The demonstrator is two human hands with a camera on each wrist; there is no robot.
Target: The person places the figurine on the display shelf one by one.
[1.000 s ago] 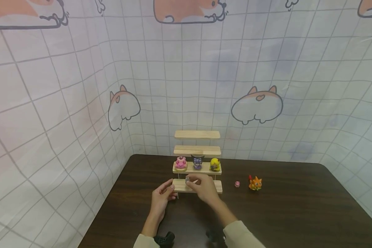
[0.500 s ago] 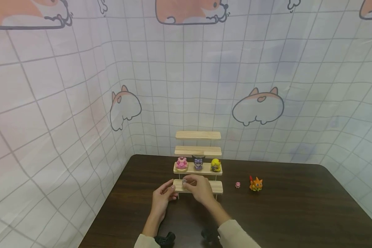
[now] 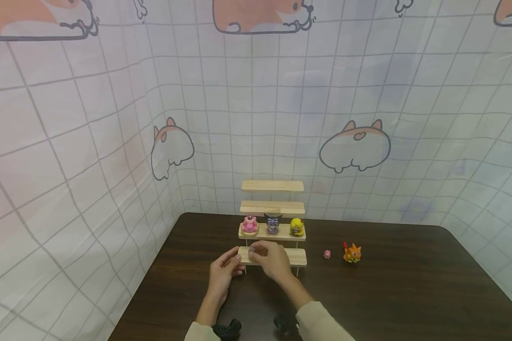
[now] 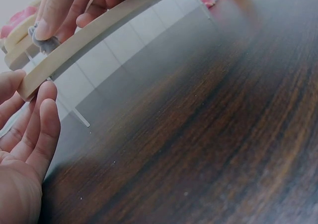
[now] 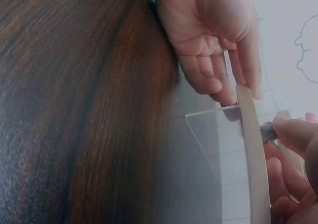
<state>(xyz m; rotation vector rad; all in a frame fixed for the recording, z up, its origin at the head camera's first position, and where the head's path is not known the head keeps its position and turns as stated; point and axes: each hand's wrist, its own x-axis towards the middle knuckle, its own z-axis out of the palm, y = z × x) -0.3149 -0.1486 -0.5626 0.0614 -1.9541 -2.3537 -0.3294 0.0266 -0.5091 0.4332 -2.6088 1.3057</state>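
My right hand (image 3: 275, 260) pinches a small grey figurine (image 3: 251, 250) between thumb and fingers, at the left part of the lowest wooden shelf (image 3: 296, 257). In the left wrist view the grey figurine (image 4: 45, 42) touches or nearly touches the board's top. My left hand (image 3: 223, 274) grips the left end of that same board, thumb on top and fingers beneath, as the right wrist view also shows. One tier up stand a pink figurine (image 3: 250, 225), a dark purple eared figurine (image 3: 273, 224) and a yellow figurine (image 3: 297, 227).
Two higher wooden tiers (image 3: 272, 185) rise behind. On the dark table (image 3: 392, 284), right of the stand, are a tiny pink figurine (image 3: 327, 254) and an orange figurine (image 3: 352, 253). Black devices (image 3: 228, 329) sit by the wrists. A patterned cloth wall (image 3: 273, 104) encloses the back.
My right hand has slid the grey figurine a little to the left along the lowest shelf. The left hand keeps its hold on the board's end.
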